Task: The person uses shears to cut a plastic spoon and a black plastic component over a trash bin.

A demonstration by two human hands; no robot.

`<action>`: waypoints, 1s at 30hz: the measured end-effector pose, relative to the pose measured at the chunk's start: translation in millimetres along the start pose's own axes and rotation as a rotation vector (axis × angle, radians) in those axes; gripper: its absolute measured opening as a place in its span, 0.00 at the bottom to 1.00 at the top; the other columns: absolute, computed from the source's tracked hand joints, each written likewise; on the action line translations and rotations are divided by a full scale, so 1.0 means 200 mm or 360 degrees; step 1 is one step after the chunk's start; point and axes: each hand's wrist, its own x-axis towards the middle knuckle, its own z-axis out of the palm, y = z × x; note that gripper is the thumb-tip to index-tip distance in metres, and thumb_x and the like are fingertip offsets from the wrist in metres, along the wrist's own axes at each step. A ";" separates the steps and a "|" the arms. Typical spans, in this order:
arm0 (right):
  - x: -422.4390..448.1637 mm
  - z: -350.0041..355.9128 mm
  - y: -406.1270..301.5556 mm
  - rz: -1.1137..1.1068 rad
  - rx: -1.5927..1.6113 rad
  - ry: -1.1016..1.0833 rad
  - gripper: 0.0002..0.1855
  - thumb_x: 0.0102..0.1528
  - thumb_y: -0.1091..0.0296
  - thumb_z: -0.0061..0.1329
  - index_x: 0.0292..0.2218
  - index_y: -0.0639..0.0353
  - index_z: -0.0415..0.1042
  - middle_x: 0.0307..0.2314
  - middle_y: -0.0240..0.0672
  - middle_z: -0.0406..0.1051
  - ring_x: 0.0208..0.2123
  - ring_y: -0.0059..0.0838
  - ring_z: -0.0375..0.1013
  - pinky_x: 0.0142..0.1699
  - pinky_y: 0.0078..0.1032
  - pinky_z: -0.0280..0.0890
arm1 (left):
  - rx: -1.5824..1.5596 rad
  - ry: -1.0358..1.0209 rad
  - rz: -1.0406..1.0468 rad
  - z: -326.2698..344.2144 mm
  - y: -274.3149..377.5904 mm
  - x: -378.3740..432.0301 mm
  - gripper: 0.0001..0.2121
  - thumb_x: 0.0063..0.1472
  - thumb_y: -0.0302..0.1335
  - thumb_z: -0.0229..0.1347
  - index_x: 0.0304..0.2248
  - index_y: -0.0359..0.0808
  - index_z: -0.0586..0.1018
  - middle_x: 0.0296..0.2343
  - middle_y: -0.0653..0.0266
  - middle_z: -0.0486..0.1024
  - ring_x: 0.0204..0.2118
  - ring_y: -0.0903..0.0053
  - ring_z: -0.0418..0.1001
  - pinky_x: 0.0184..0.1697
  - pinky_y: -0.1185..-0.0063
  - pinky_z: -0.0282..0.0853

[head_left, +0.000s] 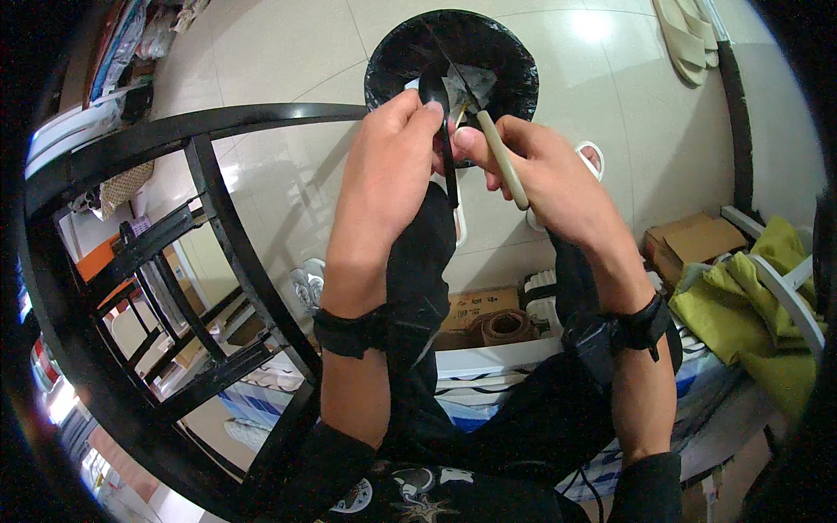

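Both hands are held close together over the near edge of a round bin with a black plastic liner. My left hand grips a black spoon-like utensil, its rounded end up and its thin dark handle hanging down. My right hand has a thin tool with a beige handle between thumb and fingers; its narrow dark shaft points up and left over the bin. A small yellowish stick shows between the hands; which hand holds it I cannot tell. Crumpled clear plastic lies inside the bin.
A black metal frame with bars curves along the left. Grey sneakers are on the tiled floor behind it. Below my knees are a cardboard box and a brown roll. At right lie another carton, green cloth and beige slippers.
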 end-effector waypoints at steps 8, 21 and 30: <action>0.00 0.07 0.03 -0.0012 -0.0043 -0.0101 0.43 0.50 0.27 0.41 0.24 0.72 0.71 0.15 0.43 0.66 0.21 0.35 0.69 0.30 0.30 0.64 | -0.0160 0.0156 0.0025 -0.02 0.00 0.00 0.14 0.64 0.32 0.45 0.26 0.30 0.72 0.19 0.64 0.72 0.21 0.82 0.72 0.25 0.83 0.68; -0.01 0.04 -0.01 0.0107 0.0083 -0.0324 0.39 0.51 0.29 0.42 0.23 0.66 0.70 0.15 0.33 0.67 0.18 0.22 0.68 0.23 0.20 0.62 | -0.0232 0.0146 -0.0050 -0.02 0.02 0.00 0.15 0.64 0.32 0.47 0.25 0.29 0.71 0.20 0.62 0.71 0.20 0.80 0.72 0.22 0.84 0.70; -0.02 0.06 -0.02 0.0096 0.0174 -0.0278 0.40 0.49 0.28 0.44 0.18 0.67 0.70 0.12 0.35 0.68 0.15 0.24 0.70 0.22 0.20 0.65 | -0.0029 0.0228 -0.0001 -0.03 0.02 0.00 0.16 0.62 0.33 0.49 0.22 0.30 0.75 0.17 0.68 0.70 0.20 0.85 0.67 0.24 0.84 0.63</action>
